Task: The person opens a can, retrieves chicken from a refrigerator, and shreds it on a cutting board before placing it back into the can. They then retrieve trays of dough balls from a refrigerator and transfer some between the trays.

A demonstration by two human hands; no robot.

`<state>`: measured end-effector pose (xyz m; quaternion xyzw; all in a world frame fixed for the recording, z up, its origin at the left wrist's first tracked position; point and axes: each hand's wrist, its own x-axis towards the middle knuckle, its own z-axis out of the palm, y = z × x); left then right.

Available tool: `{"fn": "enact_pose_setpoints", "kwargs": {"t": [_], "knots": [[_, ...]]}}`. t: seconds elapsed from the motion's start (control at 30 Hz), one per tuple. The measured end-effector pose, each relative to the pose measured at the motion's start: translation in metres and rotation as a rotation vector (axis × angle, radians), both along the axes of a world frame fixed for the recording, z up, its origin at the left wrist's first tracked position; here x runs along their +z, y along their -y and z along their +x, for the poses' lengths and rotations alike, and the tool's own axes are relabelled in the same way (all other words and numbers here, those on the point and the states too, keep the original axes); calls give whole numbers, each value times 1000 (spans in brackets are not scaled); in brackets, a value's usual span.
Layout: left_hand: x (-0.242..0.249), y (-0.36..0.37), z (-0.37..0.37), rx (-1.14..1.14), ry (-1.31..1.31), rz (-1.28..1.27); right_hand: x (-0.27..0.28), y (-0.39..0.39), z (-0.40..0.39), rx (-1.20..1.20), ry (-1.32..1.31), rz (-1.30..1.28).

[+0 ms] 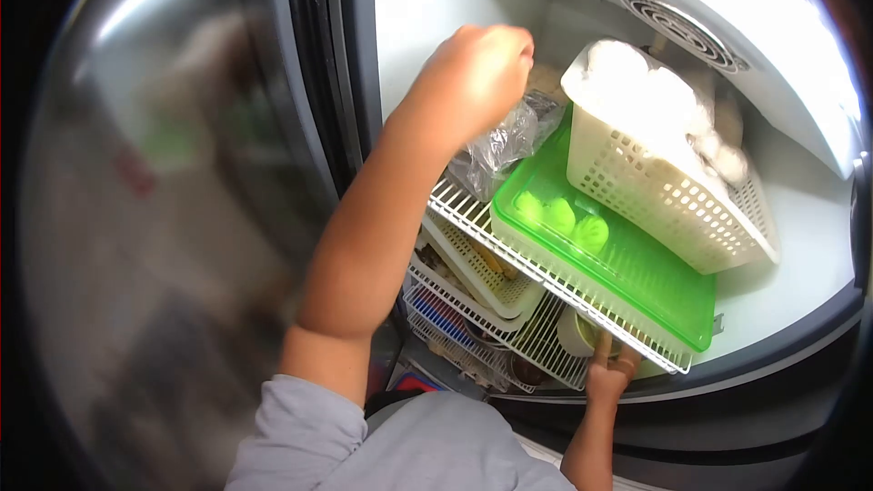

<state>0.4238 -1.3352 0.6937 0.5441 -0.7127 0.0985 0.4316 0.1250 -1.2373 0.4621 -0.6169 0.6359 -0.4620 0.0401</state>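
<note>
My left hand point(484, 73) is raised inside the refrigerator, its fingers curled closed. Whatever may be in it is hidden from this side. Just below it on the top wire shelf point(546, 275) lies a crumpled clear plastic bag point(509, 147). My right hand point(611, 373) is low, under the front edge of that shelf, with its fingers against a pale round bowl point(575, 335) that shows a greenish inside. The shelf partly hides these fingers. A green-lidded plastic box point(655, 286) with bright green lumps seen under the lid lies between the two hands.
A white perforated basket point(637, 168) filled with white bundles stands tilted on the green lid. Lower racks hold another perforated basket point(482, 268) and several items. The refrigerator door point(182, 218) stands open at left. A round vent point(682, 27) is set in the upper wall.
</note>
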Motion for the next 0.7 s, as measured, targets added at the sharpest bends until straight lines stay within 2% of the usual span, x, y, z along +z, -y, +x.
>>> {"fn": "enact_pose_setpoints", "kwargs": {"t": [0.07, 0.13, 0.17, 0.23, 0.3, 0.33, 0.47, 0.6, 0.7], "knots": [[15, 86, 2, 104, 216, 196, -1, -13, -3, 97, -69, -131], [33, 139, -11, 177, 409, 474, 6, -24, -2, 264, -105, -154], [37, 156, -15, 174, 525, 597, -11, -28, -9, 311, -3, -61], [27, 176, -18, 188, 486, 633, 14, -39, 8, 443, 37, -98], [-1, 232, -12, 151, 937, 692, 10, -45, 11, 594, 79, -130], [-10, 248, -13, 130, 977, 737, 4, -48, 9, 663, 105, -114], [-30, 275, -24, 161, 866, 857, -8, -79, 1, 631, 252, 98], [-39, 300, -38, 176, 745, 929, -14, -84, -3, 561, 182, 33], [-40, 312, -38, 154, 626, 992, -20, -86, -7, 532, 223, 93]]}}
